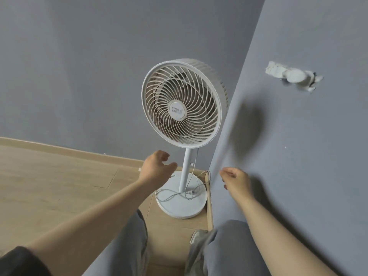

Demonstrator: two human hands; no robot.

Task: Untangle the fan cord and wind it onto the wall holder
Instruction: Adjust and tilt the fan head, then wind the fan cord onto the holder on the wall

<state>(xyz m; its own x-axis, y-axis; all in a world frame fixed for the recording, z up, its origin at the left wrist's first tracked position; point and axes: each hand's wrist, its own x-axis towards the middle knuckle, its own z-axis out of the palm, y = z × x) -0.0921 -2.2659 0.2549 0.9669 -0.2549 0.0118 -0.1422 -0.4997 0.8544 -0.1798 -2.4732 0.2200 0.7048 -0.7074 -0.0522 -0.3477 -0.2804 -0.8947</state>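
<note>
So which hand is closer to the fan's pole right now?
The left hand: it hovers open just left of the pole. The right hand is farther off, on the pole's other side by the wall.

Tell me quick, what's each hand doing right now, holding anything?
Left hand: open, holding nothing, above the fan base.
Right hand: open, holding nothing, near the wall.

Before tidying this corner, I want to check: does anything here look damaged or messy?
Yes. The wall holder sits in chipped, broken plaster on the right wall, and the fan cord lies in loose tangled loops on the fan base.
</note>
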